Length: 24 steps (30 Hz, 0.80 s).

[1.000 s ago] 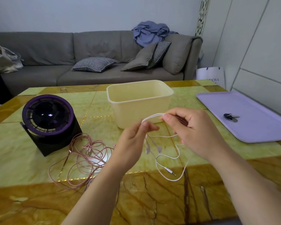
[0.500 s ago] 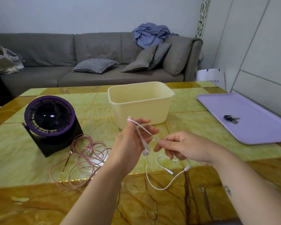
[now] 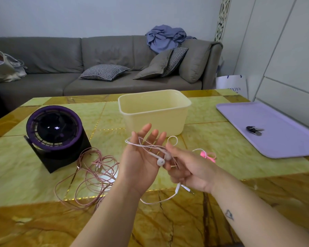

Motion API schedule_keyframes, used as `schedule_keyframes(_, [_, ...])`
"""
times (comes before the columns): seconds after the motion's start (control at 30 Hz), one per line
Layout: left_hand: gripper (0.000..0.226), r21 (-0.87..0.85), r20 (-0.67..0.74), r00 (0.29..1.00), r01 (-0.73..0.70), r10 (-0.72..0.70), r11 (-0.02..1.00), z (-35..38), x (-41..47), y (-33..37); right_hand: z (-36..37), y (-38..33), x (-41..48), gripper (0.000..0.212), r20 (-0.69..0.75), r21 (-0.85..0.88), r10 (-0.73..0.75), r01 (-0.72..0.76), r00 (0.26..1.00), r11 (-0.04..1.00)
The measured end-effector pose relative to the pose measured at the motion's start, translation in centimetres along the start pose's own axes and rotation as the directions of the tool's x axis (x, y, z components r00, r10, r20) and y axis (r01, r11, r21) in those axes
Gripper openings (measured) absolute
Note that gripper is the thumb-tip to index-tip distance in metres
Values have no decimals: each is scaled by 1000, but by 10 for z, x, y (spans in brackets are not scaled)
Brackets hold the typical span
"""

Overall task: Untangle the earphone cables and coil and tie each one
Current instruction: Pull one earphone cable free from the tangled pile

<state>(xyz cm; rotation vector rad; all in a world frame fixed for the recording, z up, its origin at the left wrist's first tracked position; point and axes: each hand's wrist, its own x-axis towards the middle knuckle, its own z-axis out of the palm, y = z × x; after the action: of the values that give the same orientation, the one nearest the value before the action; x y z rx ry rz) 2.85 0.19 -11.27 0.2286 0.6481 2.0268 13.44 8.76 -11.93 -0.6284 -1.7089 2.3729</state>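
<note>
My left hand [image 3: 141, 163] is held up over the table with straight fingers. The white earphone cable [image 3: 146, 145] runs in loops across those fingers. Its two earbuds [image 3: 161, 162] hang by the palm. My right hand [image 3: 191, 170] is just to the right, its curled fingers pinching the white cable near the earbuds. The rest of the white cable drops below my hands to its plug [image 3: 189, 190] on the table. A pink earphone cable [image 3: 89, 177] lies in a loose tangle on the table to the left.
A cream plastic bin [image 3: 153, 111] stands behind my hands. A purple and black fan [image 3: 55, 132] sits at the left. A small pink tie [image 3: 205, 155] lies right of my hands. On the lilac tray [image 3: 275, 139] at the right lie keys [image 3: 253, 130].
My left hand has opened its fingers and turned palm up, with more white cable looped over it. My right hand has come close beside it, and the hanging cable has shortened.
</note>
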Motion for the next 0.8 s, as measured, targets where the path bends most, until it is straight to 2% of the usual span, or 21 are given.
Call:
schedule_keyframes(0.07, [39,4,-1,1000,-7,7,1000,0,0,1,1,4,6,27,-112,124,-23,37,993,992])
schedule_keyframes(0.17, [41,79,9,999,-44,43,996,2,-1,0,2,9,11,27,-200,84,-58,76,978,994])
schedule_keyframes(0.23, [43,155,31,995,-93,90,984,3,-2,0,1,9,12,35,-214,-9,-96,96,972,995])
schedule_keyframes(0.37, [44,245,37,980,-197,194,949,6,0,7,-5,9,12,32,-250,-375,-198,94,948,922])
schedule_keyframes(0.47, [44,270,-20,977,-199,212,942,6,-1,10,-12,6,12,38,-306,-364,-245,125,920,923])
schedule_keyframes(0.53, [45,482,-82,968,-171,239,859,4,-3,13,-17,1,8,35,-297,-337,-261,155,918,929])
schedule_keyframes(0.6, [45,766,-83,960,-109,267,634,0,-6,18,-22,-5,4,29,-266,-324,-282,190,922,927])
schedule_keyframes(0.67, [42,880,-42,988,-32,146,473,-6,-6,23,-29,-9,1,26,-278,-282,-308,230,910,931])
schedule_keyframes(0.7, [40,890,-33,999,14,35,456,-8,-7,25,-33,-10,1,23,-316,-253,-327,253,891,934])
schedule_keyframes(0.73, [38,881,-26,997,57,-72,470,-9,-9,27,-37,-10,1,21,-371,-231,-348,277,861,933])
schedule_keyframes(0.8, [33,809,17,981,101,-195,579,-10,-11,32,-48,-11,1,16,-499,-224,-374,300,782,927])
